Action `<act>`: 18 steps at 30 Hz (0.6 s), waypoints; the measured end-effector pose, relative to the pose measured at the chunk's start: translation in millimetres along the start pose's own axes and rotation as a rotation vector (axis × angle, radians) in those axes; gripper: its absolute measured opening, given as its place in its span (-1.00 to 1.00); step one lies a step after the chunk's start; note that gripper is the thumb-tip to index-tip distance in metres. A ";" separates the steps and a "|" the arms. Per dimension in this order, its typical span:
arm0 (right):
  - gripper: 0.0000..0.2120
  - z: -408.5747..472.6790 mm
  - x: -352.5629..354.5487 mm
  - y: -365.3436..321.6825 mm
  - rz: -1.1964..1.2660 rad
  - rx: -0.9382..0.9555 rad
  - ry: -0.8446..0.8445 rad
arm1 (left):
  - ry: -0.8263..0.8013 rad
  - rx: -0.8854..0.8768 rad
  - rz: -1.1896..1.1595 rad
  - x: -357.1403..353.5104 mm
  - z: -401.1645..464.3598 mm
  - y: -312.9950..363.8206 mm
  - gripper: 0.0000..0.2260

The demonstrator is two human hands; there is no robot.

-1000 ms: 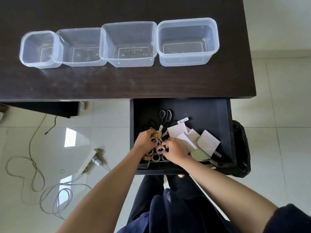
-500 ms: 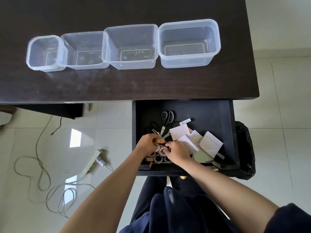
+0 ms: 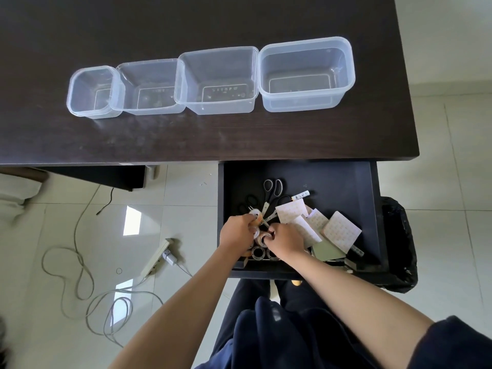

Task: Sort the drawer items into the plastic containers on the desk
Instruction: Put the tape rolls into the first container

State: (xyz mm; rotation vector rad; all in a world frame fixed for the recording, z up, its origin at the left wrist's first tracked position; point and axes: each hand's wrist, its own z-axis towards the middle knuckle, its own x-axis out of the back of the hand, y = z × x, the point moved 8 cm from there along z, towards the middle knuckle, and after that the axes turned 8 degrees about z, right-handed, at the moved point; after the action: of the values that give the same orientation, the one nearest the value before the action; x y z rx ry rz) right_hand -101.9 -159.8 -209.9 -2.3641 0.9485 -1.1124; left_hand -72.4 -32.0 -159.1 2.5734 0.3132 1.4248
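Note:
The open black drawer [image 3: 346, 182] holds scissors [image 3: 271, 190], a white marker [image 3: 300, 195], paper sheets [image 3: 340, 230] and several small tape rolls [image 3: 257, 253]. My left hand [image 3: 237, 230] is closed on tape rolls, one [image 3: 255, 214] showing above its fingers. My right hand [image 3: 283, 239] pinches another roll [image 3: 263, 237] beside it. Both hands meet at the drawer's front left. Several clear plastic containers stand in a row on the dark desk [image 3: 186, 139], from the smallest [image 3: 93, 91] at the left to the largest [image 3: 306, 73] at the right; all look bare inside.
A black bin bag [image 3: 399, 249] hangs right of the drawer. On the tiled floor to the left lie a power strip [image 3: 157, 257] and looping cables [image 3: 80, 267]. My dark trousers [image 3: 279, 328] are below the drawer front.
The camera view has shifted, so desk and drawer sit further right and lower. Both hands stay together in the drawer, gathering tape rolls; the left hand now holds one more visibly.

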 end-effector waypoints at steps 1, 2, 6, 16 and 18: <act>-0.91 -0.4 1.3 -0.7 0.014 0.001 0.005 | 0.014 -0.004 0.007 2.6 -1.2 0.0 -0.72; -0.90 -0.9 2.8 -1.9 0.032 0.008 0.011 | 0.027 -0.007 0.008 4.8 -2.1 -0.8 -0.72; -0.88 -5.1 15.5 -6.9 0.116 0.059 0.059 | 0.074 0.017 -0.050 15.1 -7.7 -6.3 -0.74; -0.86 -23.6 80.7 -35.3 0.212 0.175 0.161 | 0.185 0.040 -0.237 56.4 -20.1 -10.7 -0.81; -0.88 -23.5 91.3 -50.4 0.207 0.194 0.183 | 0.212 0.039 -0.266 68.4 -18.4 -13.5 -0.80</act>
State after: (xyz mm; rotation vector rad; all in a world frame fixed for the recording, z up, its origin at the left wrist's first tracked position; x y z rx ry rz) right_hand -56.7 -189.1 -117.6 -1.9875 1.0669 -1.2891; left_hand -53.9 0.5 -97.5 2.3033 0.6920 1.6019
